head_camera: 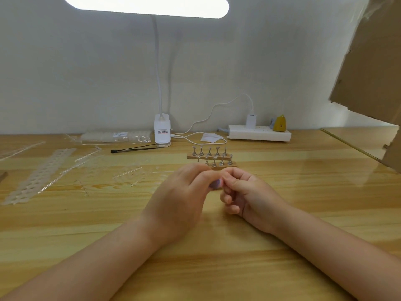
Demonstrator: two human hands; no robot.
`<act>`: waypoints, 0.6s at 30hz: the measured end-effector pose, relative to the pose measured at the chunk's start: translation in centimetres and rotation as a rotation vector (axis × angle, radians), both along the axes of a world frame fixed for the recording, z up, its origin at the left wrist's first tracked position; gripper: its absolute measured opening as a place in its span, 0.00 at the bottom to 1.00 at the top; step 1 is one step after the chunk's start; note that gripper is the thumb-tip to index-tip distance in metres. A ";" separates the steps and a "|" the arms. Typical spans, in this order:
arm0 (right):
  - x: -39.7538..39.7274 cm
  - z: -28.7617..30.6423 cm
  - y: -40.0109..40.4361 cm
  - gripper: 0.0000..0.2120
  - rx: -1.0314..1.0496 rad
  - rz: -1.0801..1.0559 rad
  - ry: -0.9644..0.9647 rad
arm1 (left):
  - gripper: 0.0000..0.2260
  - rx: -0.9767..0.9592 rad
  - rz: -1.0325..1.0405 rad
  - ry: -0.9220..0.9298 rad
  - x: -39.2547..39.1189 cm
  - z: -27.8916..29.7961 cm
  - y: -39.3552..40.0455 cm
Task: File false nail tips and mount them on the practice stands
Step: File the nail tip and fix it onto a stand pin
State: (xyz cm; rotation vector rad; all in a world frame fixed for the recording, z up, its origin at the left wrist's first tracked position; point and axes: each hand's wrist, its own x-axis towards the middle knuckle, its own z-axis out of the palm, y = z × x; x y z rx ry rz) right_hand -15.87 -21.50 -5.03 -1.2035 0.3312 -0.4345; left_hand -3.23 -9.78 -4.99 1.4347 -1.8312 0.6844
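Note:
Two wooden practice stands (208,157) (224,165) with several small metal holders sit side by side just beyond my hands; the holders look bare. My left hand (180,198) and my right hand (245,192) meet fingertip to fingertip above the table. Both pinch a tiny clear nail tip (221,181) between thumb and fingers; it is barely visible. My left thumbnail is painted purple. Loose clear nail tips and broken sprue pieces (130,172) lie left of my hands.
A long clear nail-tip strip (41,172) lies at the left. A bag of tips (115,136), a clip lamp base (162,132), a thin black-tipped tool (134,148), a white power strip (259,133) and cable line the back. Cardboard (368,61) overhangs the right.

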 end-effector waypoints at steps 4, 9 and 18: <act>0.0 -0.1 0.0 0.05 -0.018 0.016 0.005 | 0.08 -0.050 0.023 0.099 0.4 0.3 0.2; 0.0 -0.1 0.0 0.07 -0.020 0.012 0.004 | 0.09 -0.002 -0.014 -0.033 -0.4 0.0 -0.1; -0.1 -0.1 -0.2 0.06 -0.066 0.054 0.033 | 0.12 -0.075 0.002 -0.152 -0.8 0.4 -0.1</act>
